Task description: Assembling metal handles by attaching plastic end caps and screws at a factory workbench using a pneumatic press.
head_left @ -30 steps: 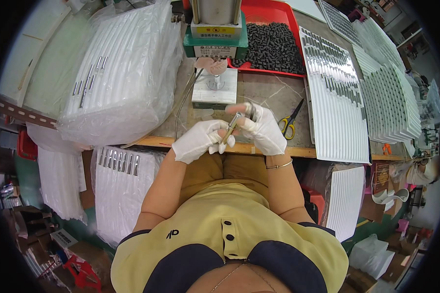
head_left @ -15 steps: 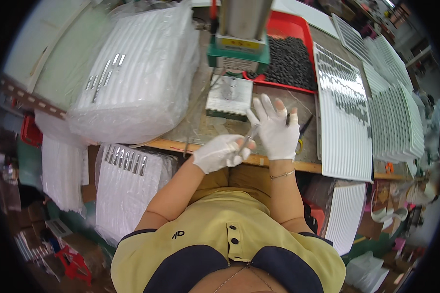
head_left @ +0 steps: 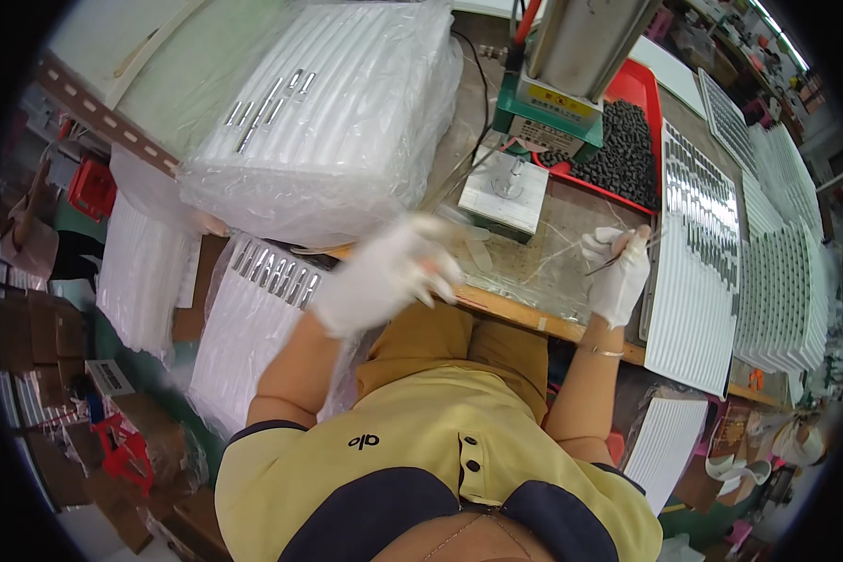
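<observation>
Tray, white, film-wrapped (head_left: 239,351), w/ row of shiny metal tubes (head_left: 273,272), sits lower L. L hand (head_left: 384,276) adj.; motion-blurred, finger grip can't be determined. Fixture block (head_left: 501,195) at ctr., in front of press (head_left: 590,47). R hand (head_left: 618,272): fingers bent, thin dark item (head_left: 598,269) at fingers, type/hold unclear. Ribbed white tray (head_left: 693,328) just beside, far R.

Two gloved hands (head_left: 618,281); one bracelet (head_left: 601,351); one press (head_left: 585,56); one red parts tray (head_left: 637,82); one pale block (head_left: 482,192).
</observation>
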A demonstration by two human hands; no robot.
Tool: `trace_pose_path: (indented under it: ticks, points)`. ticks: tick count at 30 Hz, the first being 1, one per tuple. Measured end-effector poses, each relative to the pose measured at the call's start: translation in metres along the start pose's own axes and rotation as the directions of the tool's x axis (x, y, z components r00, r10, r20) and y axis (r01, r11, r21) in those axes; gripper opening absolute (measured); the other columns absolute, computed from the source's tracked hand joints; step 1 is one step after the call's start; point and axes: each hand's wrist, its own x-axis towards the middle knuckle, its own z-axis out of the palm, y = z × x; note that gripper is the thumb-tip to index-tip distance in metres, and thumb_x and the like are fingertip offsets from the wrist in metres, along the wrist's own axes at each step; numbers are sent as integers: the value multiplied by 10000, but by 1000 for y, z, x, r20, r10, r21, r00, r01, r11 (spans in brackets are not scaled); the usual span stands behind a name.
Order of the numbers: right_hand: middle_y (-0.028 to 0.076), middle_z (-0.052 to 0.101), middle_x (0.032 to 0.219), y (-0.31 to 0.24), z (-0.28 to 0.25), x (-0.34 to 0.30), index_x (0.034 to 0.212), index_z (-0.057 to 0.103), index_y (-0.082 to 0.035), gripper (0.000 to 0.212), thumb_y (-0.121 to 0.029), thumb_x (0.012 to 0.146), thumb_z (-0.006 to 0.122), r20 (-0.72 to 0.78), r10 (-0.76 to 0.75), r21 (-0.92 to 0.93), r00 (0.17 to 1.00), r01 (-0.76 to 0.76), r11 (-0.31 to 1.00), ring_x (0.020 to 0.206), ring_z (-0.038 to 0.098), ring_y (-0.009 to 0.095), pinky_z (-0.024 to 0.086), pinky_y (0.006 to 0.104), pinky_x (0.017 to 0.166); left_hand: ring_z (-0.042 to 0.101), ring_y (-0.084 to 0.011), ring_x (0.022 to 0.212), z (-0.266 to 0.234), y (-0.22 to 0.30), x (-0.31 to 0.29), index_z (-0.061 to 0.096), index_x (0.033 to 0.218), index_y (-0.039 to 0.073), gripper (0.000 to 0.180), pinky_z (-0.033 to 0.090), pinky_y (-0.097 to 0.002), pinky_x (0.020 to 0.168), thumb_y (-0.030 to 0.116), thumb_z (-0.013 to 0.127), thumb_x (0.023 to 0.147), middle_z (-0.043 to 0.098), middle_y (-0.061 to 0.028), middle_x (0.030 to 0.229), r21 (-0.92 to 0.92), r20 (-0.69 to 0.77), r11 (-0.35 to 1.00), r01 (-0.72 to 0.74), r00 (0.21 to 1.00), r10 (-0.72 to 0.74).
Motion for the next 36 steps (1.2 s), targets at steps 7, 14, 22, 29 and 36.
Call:
trace_pose_path:
  ticks: [7,14,22,29,36]
  points:
    - [251,627,860,42,-55,82,997,540,-32,367,-379,942,432,333,3,-870,943,306,387,853,598,417,452,472,749,571,-166,861,-228,30,-27,568,1082,-24,380,449,-299,775,285,583,861,614,-65,960,648,-725,748,142,416,549]
    - [201,649,939,41,-36,111,977,629,-84,253,-289,884,512,225,36,-956,974,213,200,911,612,375,472,452,796,582,-255,731,-263,36,8,650,931,5,274,444,-353,713,259,637,827,644,-168,801,752,-659,300,587,654,371]
    - [181,649,947,50,-15,128,952,651,-77,253,-277,880,513,211,12,-967,977,207,152,897,619,358,483,436,786,563,-177,743,-265,32,-4,626,998,-17,313,446,-312,722,252,651,839,639,-86,798,729,-679,377,572,675,289]
    - [173,652,906,47,-17,128,940,652,-71,211,-231,873,532,224,-81,-956,971,235,174,861,626,349,484,428,752,527,-139,881,-272,34,-19,563,1143,1,337,431,-267,771,256,550,922,591,-50,985,486,-808,873,36,401,432]
    - [2,558,696,-35,-22,36,883,621,2,97,-87,853,597,390,179,-528,903,60,847,615,460,58,413,237,573,537,-114,751,-54,24,5,598,1021,15,221,453,-261,675,180,576,876,606,-58,898,610,-386,789,70,896,219]
